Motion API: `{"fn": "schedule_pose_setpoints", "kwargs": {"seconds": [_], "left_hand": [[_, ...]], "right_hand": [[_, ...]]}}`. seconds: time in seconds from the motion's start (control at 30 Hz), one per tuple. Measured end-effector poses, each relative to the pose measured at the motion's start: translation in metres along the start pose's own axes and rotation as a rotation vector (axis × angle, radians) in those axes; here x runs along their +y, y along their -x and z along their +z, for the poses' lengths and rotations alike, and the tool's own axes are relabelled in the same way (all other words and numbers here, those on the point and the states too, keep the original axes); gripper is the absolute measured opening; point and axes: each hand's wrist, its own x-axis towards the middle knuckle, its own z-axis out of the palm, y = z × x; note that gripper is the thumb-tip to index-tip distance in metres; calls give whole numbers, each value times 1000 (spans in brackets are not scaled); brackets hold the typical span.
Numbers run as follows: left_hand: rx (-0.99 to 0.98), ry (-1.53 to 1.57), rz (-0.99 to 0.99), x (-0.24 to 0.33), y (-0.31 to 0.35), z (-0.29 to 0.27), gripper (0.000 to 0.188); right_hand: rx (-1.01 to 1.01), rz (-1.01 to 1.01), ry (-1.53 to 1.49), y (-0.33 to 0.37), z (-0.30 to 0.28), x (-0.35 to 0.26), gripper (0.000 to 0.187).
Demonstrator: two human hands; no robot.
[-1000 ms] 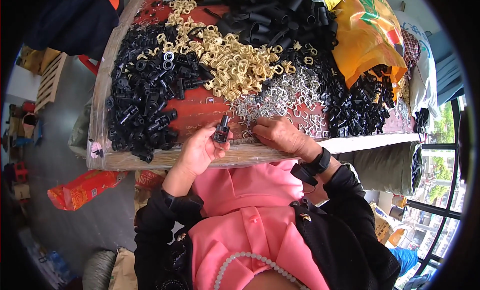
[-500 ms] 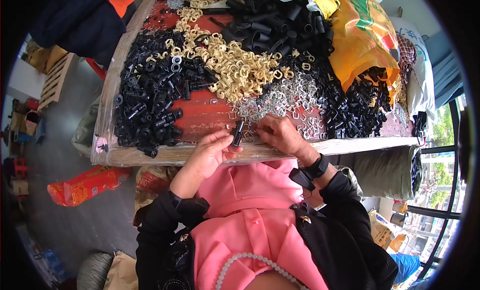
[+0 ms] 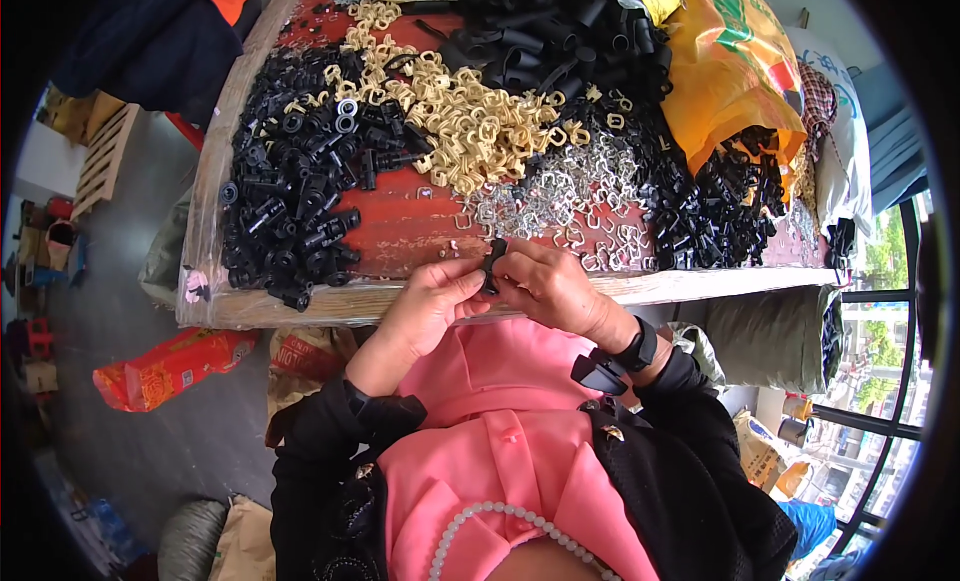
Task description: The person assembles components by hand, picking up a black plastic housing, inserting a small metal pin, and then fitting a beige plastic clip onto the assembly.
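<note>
A small black plastic part [image 3: 492, 265] is held at the table's near edge, between both hands. My left hand [image 3: 437, 299] pinches it from the left with thumb and fingers. From the other side, my right hand [image 3: 545, 286] closes its fingertips against the same part; whether a smaller piece is in them is hidden. Just beyond lies a heap of silver wire clips [image 3: 530, 203], some scattered near my right hand. Behind that rises a pile of cream plastic rings [image 3: 475, 131]. Black tubular fittings [image 3: 300, 196] are heaped to the left of my left hand.
Small black pieces [image 3: 700, 226] are piled at the right, by an orange bag [image 3: 725, 91]. Larger black tubes [image 3: 540, 46] lie at the back. The red tabletop [image 3: 400, 226] has a raised wooden edge [image 3: 350, 308]. A red bag [image 3: 175, 366] lies on the floor at left.
My right hand has moved left from beside the clips to meet the black part. Both hands now touch it, and the part is more covered by fingers.
</note>
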Motion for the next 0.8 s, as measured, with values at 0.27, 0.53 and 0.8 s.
{"fn": "schedule_pose_setpoints", "kwargs": {"seconds": [0.27,0.53,0.8], "left_hand": [[-15,-113,55,3,15,22,25],[-70,-84,-25,6,14,17,26],[-18,48,-32,6,3,5,26]], "right_hand": [[-90,-10,109,2,-7,-16,13],[-11,128,-106,3,-3,-15,9],[59,174,-298,13,-9,1,11]]}}
